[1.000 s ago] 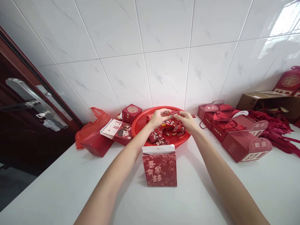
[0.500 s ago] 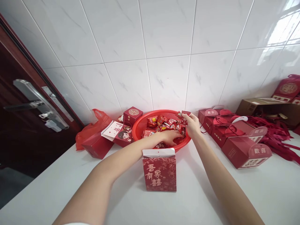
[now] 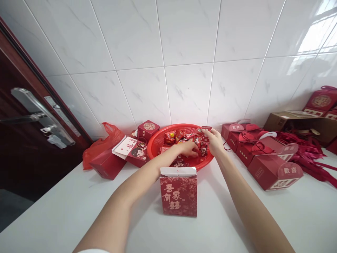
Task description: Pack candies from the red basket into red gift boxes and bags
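Observation:
My left hand (image 3: 189,149) reaches into a red plastic basket (image 3: 153,142), its fingers curled together over the wrapped candies (image 3: 171,135). Whatever may be between those fingertips is hidden. At the basket's right rim, my right hand (image 3: 216,142) pinches a red candy packet (image 3: 206,128) between thumb and fingers. A red paper gift box (image 3: 179,196) with pale Chinese lettering stands upright in front of the basket, its white inner flap raised at the top.
Left of the basket lie a red plastic bag (image 3: 105,140), a plain red box (image 3: 109,165), a cartoon-printed box (image 3: 138,153) and a small box (image 3: 148,130). Several red gift boxes (image 3: 273,172) line the right side, near red ribbons (image 3: 305,147) and a cardboard box (image 3: 276,121). Behind rises a tiled wall.
My left hand has shifted slightly up and left within the basket, and its spread fingers have curled in. My right hand still holds the packet at the rim.

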The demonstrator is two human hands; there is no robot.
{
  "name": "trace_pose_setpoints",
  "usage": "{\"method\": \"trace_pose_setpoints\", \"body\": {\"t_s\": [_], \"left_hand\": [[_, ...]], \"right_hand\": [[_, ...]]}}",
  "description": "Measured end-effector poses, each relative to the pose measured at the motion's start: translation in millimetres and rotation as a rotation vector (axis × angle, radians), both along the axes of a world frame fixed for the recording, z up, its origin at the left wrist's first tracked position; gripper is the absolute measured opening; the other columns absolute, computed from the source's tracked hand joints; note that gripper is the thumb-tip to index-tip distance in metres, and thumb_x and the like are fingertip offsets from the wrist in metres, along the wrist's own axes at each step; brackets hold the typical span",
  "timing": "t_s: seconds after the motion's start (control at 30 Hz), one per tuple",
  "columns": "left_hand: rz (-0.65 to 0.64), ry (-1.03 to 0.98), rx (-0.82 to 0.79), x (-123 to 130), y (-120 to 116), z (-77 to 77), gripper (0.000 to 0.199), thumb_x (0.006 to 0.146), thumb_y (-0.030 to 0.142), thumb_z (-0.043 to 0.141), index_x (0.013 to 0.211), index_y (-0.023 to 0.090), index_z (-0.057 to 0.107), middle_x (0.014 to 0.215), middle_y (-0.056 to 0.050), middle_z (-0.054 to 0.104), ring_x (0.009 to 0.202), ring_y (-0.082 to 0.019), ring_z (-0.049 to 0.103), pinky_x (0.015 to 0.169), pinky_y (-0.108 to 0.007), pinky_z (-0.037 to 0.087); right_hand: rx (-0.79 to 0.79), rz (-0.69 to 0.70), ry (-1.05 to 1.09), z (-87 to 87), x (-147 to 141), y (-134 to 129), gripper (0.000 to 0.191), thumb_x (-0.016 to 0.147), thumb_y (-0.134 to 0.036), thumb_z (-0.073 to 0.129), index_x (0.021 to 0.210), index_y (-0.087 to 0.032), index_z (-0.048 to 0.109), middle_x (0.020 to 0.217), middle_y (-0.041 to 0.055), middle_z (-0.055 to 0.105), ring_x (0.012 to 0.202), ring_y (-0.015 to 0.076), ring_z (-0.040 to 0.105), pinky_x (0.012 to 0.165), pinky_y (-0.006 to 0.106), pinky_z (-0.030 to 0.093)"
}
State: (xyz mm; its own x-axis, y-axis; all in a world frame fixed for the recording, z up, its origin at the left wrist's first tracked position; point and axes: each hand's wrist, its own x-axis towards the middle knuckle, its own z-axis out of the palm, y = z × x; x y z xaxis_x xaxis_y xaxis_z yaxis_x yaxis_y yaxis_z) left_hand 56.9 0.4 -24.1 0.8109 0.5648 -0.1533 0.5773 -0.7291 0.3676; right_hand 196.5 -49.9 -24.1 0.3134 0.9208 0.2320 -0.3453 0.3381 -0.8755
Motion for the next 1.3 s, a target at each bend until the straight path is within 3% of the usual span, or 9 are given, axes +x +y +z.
{"method": "trace_pose_setpoints", "body": {"t_s": [0.1, 0.27, 0.4, 0.57, 0.73, 0.83, 0.97, 1.13, 1.3], "left_hand": [[0.085, -0.168, -0.091, -14, 6, 11.8, 0.025, 0.083, 0.037, 0.062, 0.070, 0.017, 0.066, 0.065, 0.000, 0.065, 0.064, -0.016, 0.059, 0.061, -0.025, 0.042], [0.220, -0.521, -0.268, -32, 7, 19.5, 0.042, 0.073, 0.055, 0.074, 0.063, 0.016, 0.061, 0.059, 0.001, 0.063, 0.062, -0.017, 0.061, 0.063, -0.028, 0.047], [0.364, -0.762, -0.409, -35, 1, 21.9, 0.029, 0.075, 0.040, 0.075, 0.068, 0.015, 0.061, 0.066, 0.000, 0.065, 0.065, -0.016, 0.064, 0.069, -0.031, 0.054], [0.457, -0.832, -0.539, -37, -3, 26.3, 0.010, 0.082, 0.023, 0.060, 0.081, 0.015, 0.066, 0.081, -0.004, 0.073, 0.073, -0.017, 0.068, 0.080, -0.035, 0.057], [0.411, -0.621, -0.542, -37, -4, 24.0, 0.025, 0.085, 0.022, 0.050, 0.095, 0.015, 0.072, 0.094, -0.006, 0.077, 0.083, -0.019, 0.071, 0.084, -0.033, 0.055], [0.379, -0.429, -0.349, -38, -3, 19.7, 0.032, 0.083, 0.018, 0.052, 0.107, 0.017, 0.072, 0.104, -0.005, 0.077, 0.095, -0.019, 0.071, 0.087, -0.029, 0.053], [0.327, -0.209, -0.083, -41, -3, 20.3, 0.032, 0.080, 0.010, 0.053, 0.103, 0.016, 0.075, 0.109, -0.006, 0.077, 0.103, -0.021, 0.069, 0.092, -0.027, 0.050], [0.507, -0.055, 0.134, -47, -3, 25.3, 0.019, 0.081, 0.014, 0.060, 0.091, 0.019, 0.075, 0.104, -0.007, 0.077, 0.102, -0.024, 0.069, 0.087, -0.028, 0.049], [0.687, 0.076, 0.118, -54, 6, 17.8, 0.012, 0.072, 0.013, 0.068, 0.084, 0.014, 0.073, 0.097, -0.016, 0.075, 0.096, -0.032, 0.069, 0.077, -0.033, 0.050]], "right_hand": [[0.000, 0.008, 0.014, 1.7, 0, -1, 0.028, 0.056, -0.040, 0.080, 0.071, -0.020, 0.066, 0.071, 0.0018, 0.072, 0.072, 0.0217, 0.070, 0.067, 0.032, 0.054], [-0.029, 0.047, -0.014, 2.4, 1, -2, 0.027, 0.056, -0.038, 0.080, 0.073, -0.021, 0.068, 0.070, 0.0007, 0.072, 0.072, 0.0211, 0.070, 0.065, 0.031, 0.054], [-0.066, 0.126, -0.049, 2.8, 1, -4, 0.028, 0.057, -0.040, 0.080, 0.076, -0.021, 0.071, 0.075, 0.0019, 0.074, 0.072, 0.0214, 0.070, 0.063, 0.031, 0.053], [-0.100, 0.143, -0.080, 3.2, 1, -4, 0.028, 0.057, -0.041, 0.080, 0.075, -0.021, 0.072, 0.077, 0.0025, 0.075, 0.071, 0.0209, 0.069, 0.059, 0.030, 0.052], [-0.067, 0.112, -0.067, 1.4, 2, -1, 0.027, 0.058, -0.040, 0.080, 0.075, -0.020, 0.073, 0.076, 0.0014, 0.074, 0.072, 0.0191, 0.068, 0.066, 0.030, 0.053], [-0.080, 0.096, -0.064, 0.9, 2, 0, 0.028, 0.058, -0.041, 0.080, 0.075, -0.021, 0.071, 0.076, 0.0013, 0.073, 0.074, 0.0202, 0.068, 0.067, 0.031, 0.053], [-0.082, 0.093, -0.041, 2.3, 1, 0, 0.024, 0.060, -0.040, 0.078, 0.073, -0.022, 0.070, 0.073, 0.0012, 0.073, 0.073, 0.0211, 0.068, 0.067, 0.032, 0.053], [-0.104, 0.090, -0.023, 4.7, 2, -1, 0.016, 0.058, -0.035, 0.072, 0.067, -0.022, 0.068, 0.063, -0.0021, 0.067, 0.062, 0.0168, 0.062, 0.060, 0.028, 0.049], [-0.121, 0.084, -0.059, 3.6, 3, 0, 0.013, 0.061, -0.034, 0.068, 0.067, -0.023, 0.066, 0.063, -0.0027, 0.066, 0.063, 0.0173, 0.061, 0.060, 0.028, 0.047]]}}
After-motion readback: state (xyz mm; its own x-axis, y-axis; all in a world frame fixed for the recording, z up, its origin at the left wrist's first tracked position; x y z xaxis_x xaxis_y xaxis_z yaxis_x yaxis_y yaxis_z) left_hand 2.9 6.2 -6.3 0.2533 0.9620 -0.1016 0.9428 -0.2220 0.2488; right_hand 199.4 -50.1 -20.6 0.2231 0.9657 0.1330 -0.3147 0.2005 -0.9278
